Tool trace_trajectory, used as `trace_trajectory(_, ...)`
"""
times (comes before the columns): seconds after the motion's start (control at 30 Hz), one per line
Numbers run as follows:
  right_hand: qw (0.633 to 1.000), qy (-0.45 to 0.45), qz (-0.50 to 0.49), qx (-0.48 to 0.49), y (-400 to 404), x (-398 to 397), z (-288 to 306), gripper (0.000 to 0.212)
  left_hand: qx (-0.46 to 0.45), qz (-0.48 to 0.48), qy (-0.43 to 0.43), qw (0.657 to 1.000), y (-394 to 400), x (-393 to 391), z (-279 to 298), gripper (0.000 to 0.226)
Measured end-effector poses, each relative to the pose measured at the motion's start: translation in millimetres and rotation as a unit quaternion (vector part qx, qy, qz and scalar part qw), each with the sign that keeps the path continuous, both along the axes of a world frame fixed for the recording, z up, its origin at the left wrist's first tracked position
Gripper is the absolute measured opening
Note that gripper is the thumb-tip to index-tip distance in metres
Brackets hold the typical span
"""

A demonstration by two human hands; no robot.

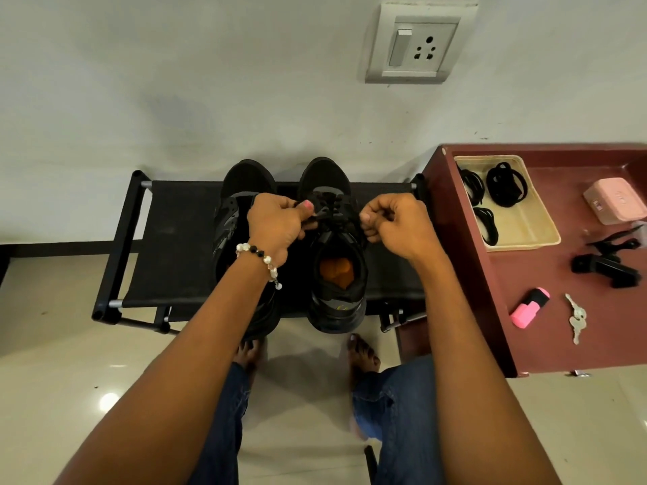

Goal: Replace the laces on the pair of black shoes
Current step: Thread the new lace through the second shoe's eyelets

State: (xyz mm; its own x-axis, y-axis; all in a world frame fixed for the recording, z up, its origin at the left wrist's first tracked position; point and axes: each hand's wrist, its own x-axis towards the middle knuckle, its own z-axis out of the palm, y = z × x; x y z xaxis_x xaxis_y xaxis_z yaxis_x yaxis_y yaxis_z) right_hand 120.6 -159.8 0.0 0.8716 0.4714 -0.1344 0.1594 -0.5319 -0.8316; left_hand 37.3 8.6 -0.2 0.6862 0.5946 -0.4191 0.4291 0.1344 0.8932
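Two black shoes stand side by side on a black fabric rack (175, 239), toes toward the wall. The right shoe (336, 274) shows an orange insole. The left shoe (241, 183) is partly hidden under my left arm. My left hand (276, 222) pinches the black lace (327, 208) at the left side of the right shoe's eyelets. On the other side of that shoe, my right hand (395, 222) pinches the lace too, fingers curled. Bundles of black laces (504, 183) lie in a beige tray (539, 229) at the right.
A maroon table (490, 274) stands right of the rack. It holds the tray, a pink box (616, 204), a black clip-like object (605, 264), a pink highlighter (528, 306) and keys (576, 316). My bare feet (364, 355) stand on the tiled floor below the rack. A wall socket (420, 43) sits above.
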Motion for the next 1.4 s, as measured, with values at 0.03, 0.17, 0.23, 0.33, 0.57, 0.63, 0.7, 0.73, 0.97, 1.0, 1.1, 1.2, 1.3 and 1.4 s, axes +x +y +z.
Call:
trace_trajectory(0.03,1.0,0.007,-0.009,-0.013,-6,0,-1,0.017,0.091,-0.013,0.027,0.995,1,-3,-3,0.018)
trace_trajectory(0.17,0.998,0.043,-0.038,-0.041,-16,-9,-6,0.013,0.298,-0.071,0.093,0.947,-1,-9,-5,0.016)
trace_trajectory(0.23,0.996,0.049,-0.061,-0.046,-15,-12,-11,0.014,0.347,-0.097,0.125,0.924,-8,-10,-3,0.014)
trace_trajectory(0.33,0.993,0.051,-0.092,-0.047,-13,-11,-18,0.019,0.407,-0.111,0.148,0.895,-17,-12,-3,0.015)
trace_trajectory(0.57,0.989,0.026,-0.134,-0.062,-11,-12,-27,0.023,0.467,-0.119,0.167,0.86,-28,-16,-3,0.011)
trace_trajectory(0.63,0.989,0.026,-0.132,-0.067,-10,-13,-29,0.022,0.465,-0.125,0.164,0.861,-28,-18,-7,0.011)
trace_trajectory(0.7,0.991,0.019,-0.107,-0.082,-13,-16,-28,0.018,0.45,-0.136,0.155,0.869,-28,-22,-9,0.012)
trace_trajectory(0.73,0.992,0.01,-0.089,-0.09,-15,-18,-24,0.015,0.436,-0.141,0.149,0.876,-26,-23,-9,0.011)
trace_trajectory(0.97,1.0,0.024,0.005,0.008,-6,-28,-4,0.043,0.387,-0.255,0.11,0.879,-25,-27,-7,0.028)
trace_trajectory(1.0,0.999,0.018,0.047,0.002,-2,-33,-3,0.05,0.378,-0.265,0.098,0.882,-28,-28,-8,0.028)
trace_trajectory(1.1,0.988,-0.054,0.124,-0.079,4,-44,-4,0.06,0.39,-0.26,0.124,0.875,-34,-35,-16,0.031)
trace_trajectory(1.2,0.974,-0.089,0.112,-0.178,5,-50,-9,0.051,0.385,-0.243,0.147,0.878,-39,-42,-23,0.03)
trace_trajectory(1.3,0.965,-0.095,0.055,-0.238,6,-56,-12,0.028,0.412,-0.243,0.138,0.868,-42,-39,-25,0.025)
trace_trajectory(1.4,0.963,-0.105,0.019,-0.248,7,-62,-15,0.019,0.439,-0.251,0.135,0.852,-42,-35,-27,0.026)
